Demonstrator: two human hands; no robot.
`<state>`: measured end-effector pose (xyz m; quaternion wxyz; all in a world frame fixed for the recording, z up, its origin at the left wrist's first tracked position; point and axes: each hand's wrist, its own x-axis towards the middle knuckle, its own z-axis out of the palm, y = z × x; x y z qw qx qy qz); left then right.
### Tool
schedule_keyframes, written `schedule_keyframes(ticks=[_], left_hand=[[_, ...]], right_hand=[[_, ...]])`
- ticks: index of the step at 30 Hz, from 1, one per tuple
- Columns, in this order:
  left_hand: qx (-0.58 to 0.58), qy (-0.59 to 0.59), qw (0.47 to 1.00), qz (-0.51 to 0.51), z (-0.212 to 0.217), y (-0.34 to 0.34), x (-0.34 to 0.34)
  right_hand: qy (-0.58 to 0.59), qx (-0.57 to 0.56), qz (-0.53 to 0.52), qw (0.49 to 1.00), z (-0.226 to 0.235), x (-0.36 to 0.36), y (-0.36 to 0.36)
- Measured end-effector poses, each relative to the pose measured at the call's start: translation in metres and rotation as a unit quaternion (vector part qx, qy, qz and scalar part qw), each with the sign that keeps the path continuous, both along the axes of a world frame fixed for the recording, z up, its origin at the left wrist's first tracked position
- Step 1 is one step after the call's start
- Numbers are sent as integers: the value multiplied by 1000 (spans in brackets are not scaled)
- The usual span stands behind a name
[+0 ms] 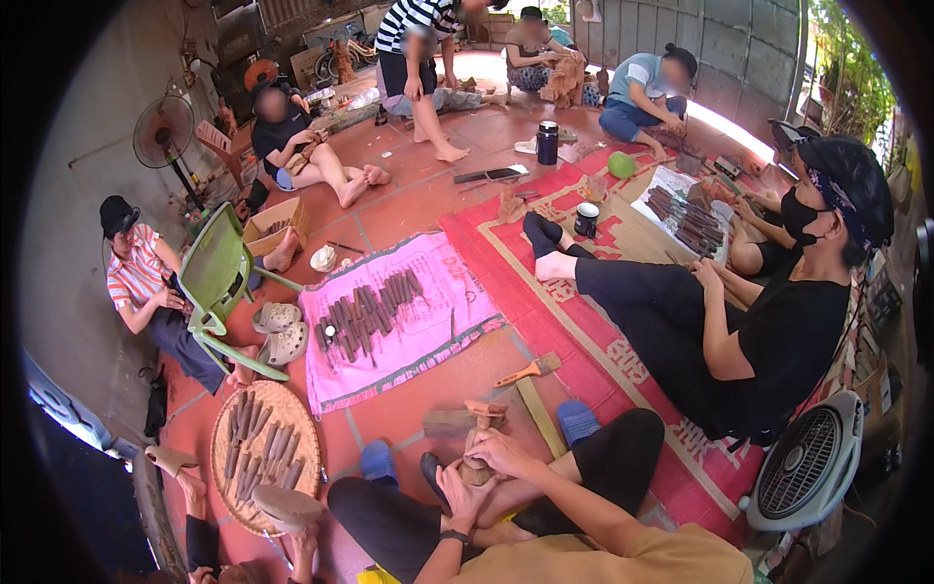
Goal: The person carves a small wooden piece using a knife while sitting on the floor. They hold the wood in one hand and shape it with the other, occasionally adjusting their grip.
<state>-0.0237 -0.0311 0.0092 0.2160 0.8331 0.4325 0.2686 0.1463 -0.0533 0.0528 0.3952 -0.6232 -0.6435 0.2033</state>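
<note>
Wooden carving [484, 417]: near side of pink cloth [341, 378], apart from it
Long axis: roughly upright, exact tilt unclear; flared end up, toward cloth
Left hand [465, 493]: curled on base
Right hand [501, 455]: pinching carving's middle

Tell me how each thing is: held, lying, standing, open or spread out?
Carving: held by left hand and right hand
Brush: lying on the tiles
Pink cloth: spread out, brown tools on it
Round tray: holding more tools
Box: open
Mug: upright
Bottle: upright
Clogs: empty
Grey fan: standing; whether spinning, can't tell
</note>
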Motion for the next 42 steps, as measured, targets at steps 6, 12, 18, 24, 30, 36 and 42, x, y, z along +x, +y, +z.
schedule_keyframes(ticks=[6, 12, 18, 24, 30, 36, 42], left_hand=[[19, -38, 999, 1, -1, 1, 1], [1, -12, 1000, 7, 0, -2, -1], [3, -2, 1000, 14, -2, 0, 0], [-12, -24, 1000, 1, -8, 1, -1], [-3, -33, 999, 3, -10, 0, -4], [-15, -22, 1000, 11, -2, -1, 0], [-13, -20, 1000, 12, -5, -1, -1]], right_hand=[[1, -38, -8, 999, 0, -3, -4], [-11, -27, 22, 999, -2, 1, -5], [-3, -25, 16, 1000, -8, 3, -3], [19, -38, 32, 999, 1, 0, -5], [1, -20, 22, 1000, 2, -5, -3], [11, -43, 23, 999, -4, 0, 0], [-17, -23, 47, 998, 5, -2, -2]])
